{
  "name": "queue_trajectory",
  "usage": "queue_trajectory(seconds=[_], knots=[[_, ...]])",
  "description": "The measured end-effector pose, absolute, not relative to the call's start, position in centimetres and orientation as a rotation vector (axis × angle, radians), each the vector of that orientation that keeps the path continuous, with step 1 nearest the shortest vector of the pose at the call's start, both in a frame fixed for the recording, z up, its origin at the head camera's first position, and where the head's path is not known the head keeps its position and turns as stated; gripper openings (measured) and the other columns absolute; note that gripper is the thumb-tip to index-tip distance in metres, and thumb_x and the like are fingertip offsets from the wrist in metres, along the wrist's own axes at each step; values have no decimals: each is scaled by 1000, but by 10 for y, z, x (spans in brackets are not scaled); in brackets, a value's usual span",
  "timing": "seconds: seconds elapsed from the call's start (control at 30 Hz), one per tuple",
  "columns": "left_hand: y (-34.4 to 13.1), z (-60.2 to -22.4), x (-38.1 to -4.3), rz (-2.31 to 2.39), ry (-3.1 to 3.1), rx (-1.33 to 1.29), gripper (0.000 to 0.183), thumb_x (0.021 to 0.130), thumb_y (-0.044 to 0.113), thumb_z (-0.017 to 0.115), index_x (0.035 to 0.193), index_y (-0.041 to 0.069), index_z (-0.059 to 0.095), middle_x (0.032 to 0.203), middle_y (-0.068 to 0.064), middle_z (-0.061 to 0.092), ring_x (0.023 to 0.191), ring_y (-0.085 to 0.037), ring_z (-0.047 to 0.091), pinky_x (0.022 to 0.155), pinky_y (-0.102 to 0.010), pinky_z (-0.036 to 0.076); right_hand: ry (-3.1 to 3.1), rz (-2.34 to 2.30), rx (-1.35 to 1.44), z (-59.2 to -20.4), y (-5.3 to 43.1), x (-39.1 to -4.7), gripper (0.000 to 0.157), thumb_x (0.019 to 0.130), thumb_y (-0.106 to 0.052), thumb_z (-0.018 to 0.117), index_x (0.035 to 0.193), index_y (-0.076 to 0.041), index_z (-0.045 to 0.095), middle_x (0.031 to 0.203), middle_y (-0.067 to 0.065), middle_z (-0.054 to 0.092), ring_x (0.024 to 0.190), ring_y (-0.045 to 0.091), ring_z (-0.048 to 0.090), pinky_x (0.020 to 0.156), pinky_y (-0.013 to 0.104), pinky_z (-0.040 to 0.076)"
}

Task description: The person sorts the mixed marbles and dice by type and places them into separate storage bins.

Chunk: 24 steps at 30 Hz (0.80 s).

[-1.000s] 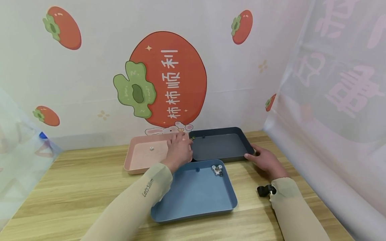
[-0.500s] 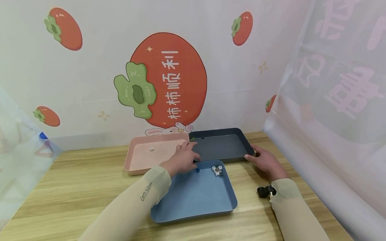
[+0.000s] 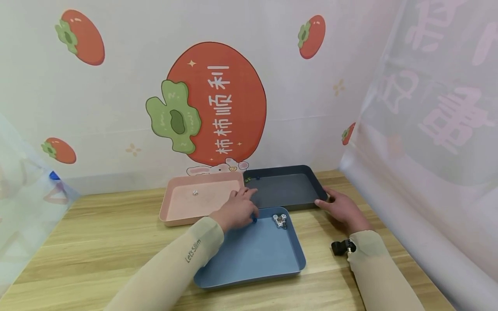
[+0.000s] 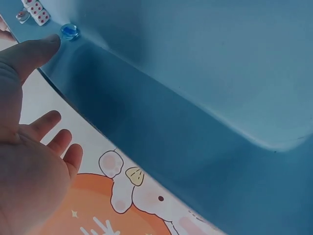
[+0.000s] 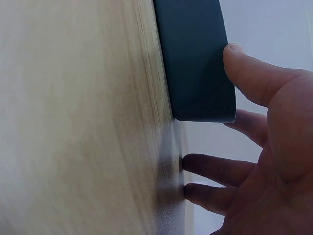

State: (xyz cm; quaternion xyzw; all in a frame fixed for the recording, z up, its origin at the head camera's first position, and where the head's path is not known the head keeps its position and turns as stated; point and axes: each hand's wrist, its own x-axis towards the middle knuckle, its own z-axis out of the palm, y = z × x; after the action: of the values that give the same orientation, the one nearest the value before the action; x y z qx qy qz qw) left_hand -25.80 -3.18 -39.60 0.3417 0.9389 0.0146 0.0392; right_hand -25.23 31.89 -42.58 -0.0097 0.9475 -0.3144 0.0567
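Observation:
In the head view my left hand [image 3: 238,209] is over the far edge of the blue tray [image 3: 253,276], its fingers reaching toward the dark tray [image 3: 288,204]. The left wrist view has its thumb close to a blue glass marble [image 4: 69,32] inside the blue tray; no finger curls round the marble. White dice [image 4: 38,11] with red dots and a clear marble [image 4: 22,16] lie beyond it. My right hand [image 3: 344,209] holds the dark tray's near right corner between thumb and index finger. Its other fingers touch the table in the right wrist view.
A pink tray [image 3: 165,211] with a white die [image 3: 195,192] stands at the back left, beside the dark tray. A blue marble [image 3: 257,178] and a small green-yellow piece [image 3: 248,179] lie in the dark tray's far left corner. A patterned cloth hangs behind.
My left hand has come from the pink tray toward me and to the right, reaching the blue tray's marble. The marble in the dark tray has shifted slightly left. My right hand stays put.

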Motion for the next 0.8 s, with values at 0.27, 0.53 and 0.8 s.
queue_trajectory(seconds=[0.27, 0.53, 0.8], knots=[[-33, -402, -258, 61, 2882, 1038, 19, 90, 22, 75, 108, 29, 79, 155, -14, 37, 142, -34, 26, 108, -53, 29, 2878, -959, -39, -428, 319, -253, 86, 96, -56, 56, 157, -4, 25, 151, 33, 33, 136, 52, 32, 105, 65, 29], [-33, -405, -259, 39, 2902, 1032, 21, 91, 18, 73, 107, 30, 79, 155, -13, 38, 142, -34, 27, 107, -51, 30, 2870, -962, -30, -427, 319, -254, 84, 98, -53, 57, 158, -4, 24, 151, 33, 32, 136, 52, 32, 105, 65, 29], [-32, -408, -260, 40, 2920, 1070, 20, 92, 15, 70, 102, 28, 80, 152, -13, 42, 140, -33, 30, 105, -51, 32, 2860, -966, -19, -425, 318, -253, 85, 97, -54, 57, 158, -5, 24, 152, 33, 31, 137, 52, 30, 106, 65, 28]])
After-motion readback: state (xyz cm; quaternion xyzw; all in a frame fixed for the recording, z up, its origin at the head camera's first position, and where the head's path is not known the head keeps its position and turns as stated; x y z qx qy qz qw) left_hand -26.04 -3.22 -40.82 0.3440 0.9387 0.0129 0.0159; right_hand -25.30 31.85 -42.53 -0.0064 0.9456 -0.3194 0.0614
